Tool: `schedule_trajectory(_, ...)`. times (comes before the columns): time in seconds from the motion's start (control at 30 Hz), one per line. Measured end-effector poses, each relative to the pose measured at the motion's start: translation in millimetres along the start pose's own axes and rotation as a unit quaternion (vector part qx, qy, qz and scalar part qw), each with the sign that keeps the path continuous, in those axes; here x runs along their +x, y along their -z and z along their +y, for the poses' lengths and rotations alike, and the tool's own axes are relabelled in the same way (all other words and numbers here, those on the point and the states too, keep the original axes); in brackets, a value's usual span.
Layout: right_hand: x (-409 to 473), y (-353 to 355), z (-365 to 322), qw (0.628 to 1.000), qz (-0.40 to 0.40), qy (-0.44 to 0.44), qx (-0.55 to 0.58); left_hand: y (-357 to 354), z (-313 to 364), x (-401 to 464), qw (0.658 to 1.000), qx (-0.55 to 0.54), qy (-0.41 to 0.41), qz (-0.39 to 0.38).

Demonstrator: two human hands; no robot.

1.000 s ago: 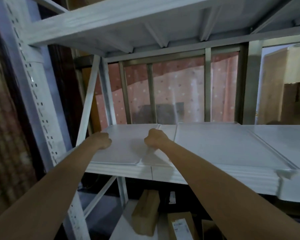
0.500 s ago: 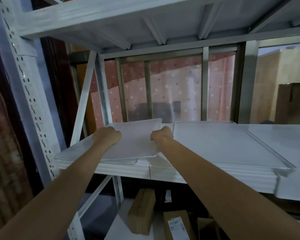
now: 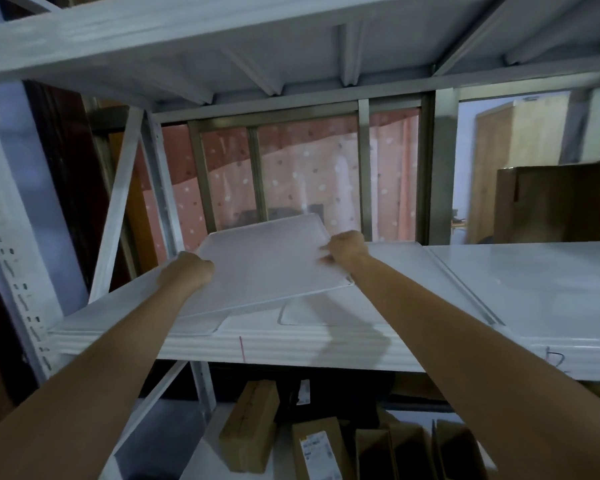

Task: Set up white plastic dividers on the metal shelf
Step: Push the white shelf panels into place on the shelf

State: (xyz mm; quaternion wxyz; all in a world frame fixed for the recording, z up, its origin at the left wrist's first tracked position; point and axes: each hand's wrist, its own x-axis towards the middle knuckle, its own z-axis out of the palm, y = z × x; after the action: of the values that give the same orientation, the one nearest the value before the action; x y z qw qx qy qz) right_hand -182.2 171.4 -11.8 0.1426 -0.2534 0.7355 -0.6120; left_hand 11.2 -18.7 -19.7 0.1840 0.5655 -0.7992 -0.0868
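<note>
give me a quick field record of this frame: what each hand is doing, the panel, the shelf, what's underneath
left hand: grips the left edge of the white divider panel
right hand: grips the panel's right edge
panel state: lifted and tilted, far edge raised, near edge low over the shelf
metal shelf: white, with other flat white panels lying on it to the right
upper shelf: directly overhead
below: cardboard boxes on the lower level
behind: pink dotted curtain past a metal frame
</note>
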Motion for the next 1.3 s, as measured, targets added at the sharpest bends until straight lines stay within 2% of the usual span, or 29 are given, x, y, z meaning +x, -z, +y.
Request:
schedule_trajectory(0.13,10,54,20,0.999,-0.003,0.032,-0.029,3,36,-19,0.998,-0.042,-0.049,0.009)
schedule_trajectory(0.23,12,98,30,0.993,0.06,0.025,-0.101,2,71,-36,0.995,-0.062,-0.072,0.024)
schedule_trajectory(0.33,4,143,34,0.971,0.12,0.041,-0.202,-5,114,-55,0.994,-0.049,-0.099,0.025)
schedule_trajectory(0.57,3,274,63,0.942,0.191,0.057,-0.271,-48,228,-112,0.987,-0.062,-0.15,-0.006)
schedule_trajectory(0.93,-15,438,115,0.932,0.185,0.046,-0.31,-84,366,-222,0.976,-0.114,-0.18,-0.038)
schedule_trajectory(1.3,-17,519,151,0.924,0.189,0.036,-0.33,-115,433,-277,0.976,-0.091,-0.188,-0.055)
